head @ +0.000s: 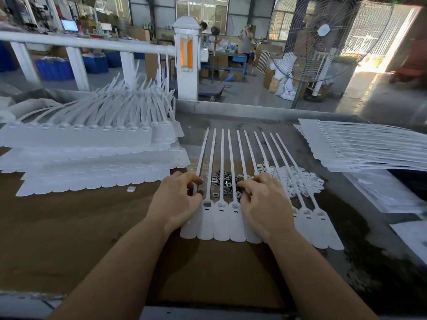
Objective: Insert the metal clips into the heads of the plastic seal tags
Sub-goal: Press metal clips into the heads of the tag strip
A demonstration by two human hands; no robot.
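No legible text, label, brand or number anywhere, including on the white seal tags [221,224].

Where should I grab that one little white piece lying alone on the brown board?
Pinch the little white piece by its two short edges, coming straight down from above. It lies flat on the brown board, apart from the stacked tags, so fingertips probably fit on both sides, and nothing gets underneath.

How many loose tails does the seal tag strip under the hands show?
10 on the seal tag strip, fanned from far left to far right; none seem hidden.
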